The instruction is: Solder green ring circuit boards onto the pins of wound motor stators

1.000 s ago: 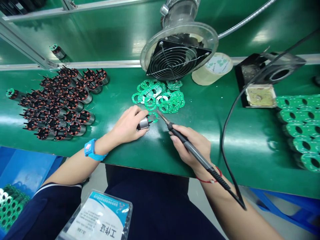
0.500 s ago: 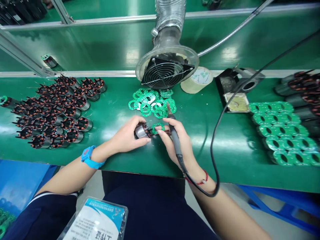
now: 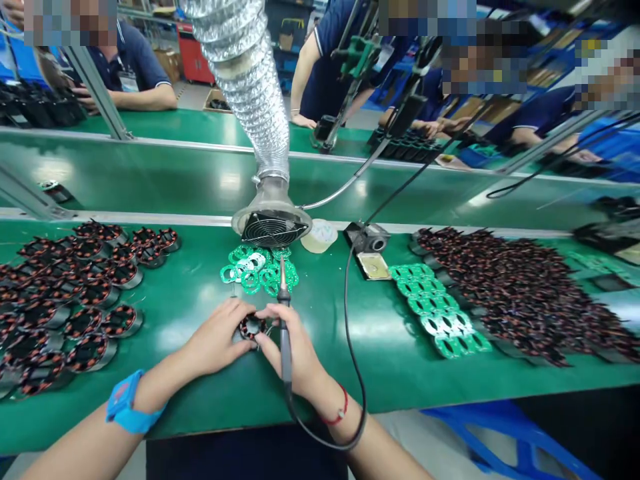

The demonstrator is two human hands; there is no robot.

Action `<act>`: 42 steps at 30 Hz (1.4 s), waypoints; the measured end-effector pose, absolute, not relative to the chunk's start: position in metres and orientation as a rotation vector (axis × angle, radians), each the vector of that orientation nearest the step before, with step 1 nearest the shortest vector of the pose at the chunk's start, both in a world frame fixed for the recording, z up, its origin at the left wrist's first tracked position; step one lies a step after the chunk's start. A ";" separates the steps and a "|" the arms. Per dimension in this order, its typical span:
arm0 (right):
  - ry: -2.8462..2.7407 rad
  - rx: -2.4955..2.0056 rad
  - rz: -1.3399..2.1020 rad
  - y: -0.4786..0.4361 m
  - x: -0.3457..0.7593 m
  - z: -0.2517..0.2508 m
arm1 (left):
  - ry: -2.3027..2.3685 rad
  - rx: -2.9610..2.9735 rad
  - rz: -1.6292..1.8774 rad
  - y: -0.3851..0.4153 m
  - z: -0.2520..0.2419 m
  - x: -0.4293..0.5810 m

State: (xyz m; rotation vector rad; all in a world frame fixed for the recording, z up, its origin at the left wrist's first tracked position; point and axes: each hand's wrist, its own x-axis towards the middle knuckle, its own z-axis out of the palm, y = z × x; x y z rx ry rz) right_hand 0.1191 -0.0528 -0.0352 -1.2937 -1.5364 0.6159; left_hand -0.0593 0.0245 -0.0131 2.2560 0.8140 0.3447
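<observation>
Between my hands, low over the green bench, is a motor stator (image 3: 251, 327) with its dark, copper-wound end tilted up toward me. My left hand (image 3: 217, 339) is closed round its left side, thumb below and fingers above. My right hand (image 3: 297, 350) holds a soldering iron (image 3: 285, 347), its tip pointing away from me. The thumb and fingertips of that same hand touch the stator's right side, where thin wire ends stick out. Just beyond the hands lies a loose pile of green ring-shaped circuit boards (image 3: 251, 281).
Many wound stators (image 3: 83, 320) stand at left, with a larger mass (image 3: 525, 293) at right. Panelled green boards (image 3: 433, 310) lie beside an iron stand (image 3: 373, 243). A fume extractor (image 3: 273, 227) hangs above the ring pile, near a tape roll (image 3: 320, 237). Co-workers sit opposite.
My view has tilted up, showing the co-workers. The stator has turned from lying sideways to showing its wound end. The green ring at my right fingertips no longer shows there.
</observation>
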 end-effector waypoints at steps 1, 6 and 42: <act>-1.592 -1.344 0.571 -0.056 0.120 -0.034 | 0.795 2.234 0.334 0.026 -0.011 -0.061; -1.763 -1.635 0.664 -0.067 0.125 -0.021 | 0.803 2.233 0.293 0.028 -0.007 -0.066; -1.649 -1.716 0.455 -0.041 0.107 -0.011 | 0.934 2.155 0.539 0.027 -0.017 -0.056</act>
